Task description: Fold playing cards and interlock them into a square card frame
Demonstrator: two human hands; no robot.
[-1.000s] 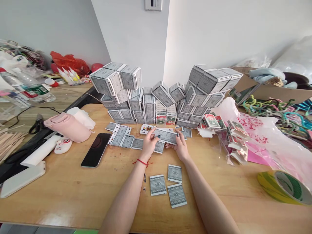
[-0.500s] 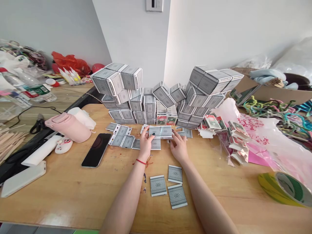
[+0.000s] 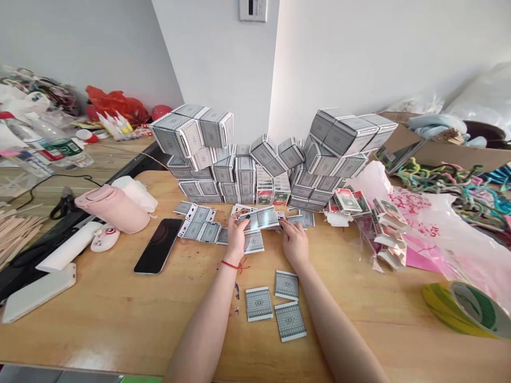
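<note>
My left hand [image 3: 238, 236], with a red string bracelet at the wrist, grips the left end of a joined piece of patterned playing cards [image 3: 264, 218], thumb on top. At the piece's right end, my right hand [image 3: 295, 242] has its fingers curled in against the edge. The piece is tilted, its right end higher. Beneath and beside it lie more cards [image 3: 254, 242], some face up. Nearer me, three folded card squares [image 3: 289, 321] rest on the table between my forearms.
Behind my hands stands a structure of stacked card boxes [image 3: 245, 175], taller at both sides. A black phone [image 3: 158, 246] and a pink tumbler [image 3: 115, 208] are on the left. Empty card packs [image 3: 389, 229], crumpled plastic [image 3: 423, 213] and a tape roll [image 3: 467, 308] occupy the right.
The card piece has tilted, its left end dropping and the whole shifting slightly left. My right hand's fingers have curled in more. The folded squares in front stay put.
</note>
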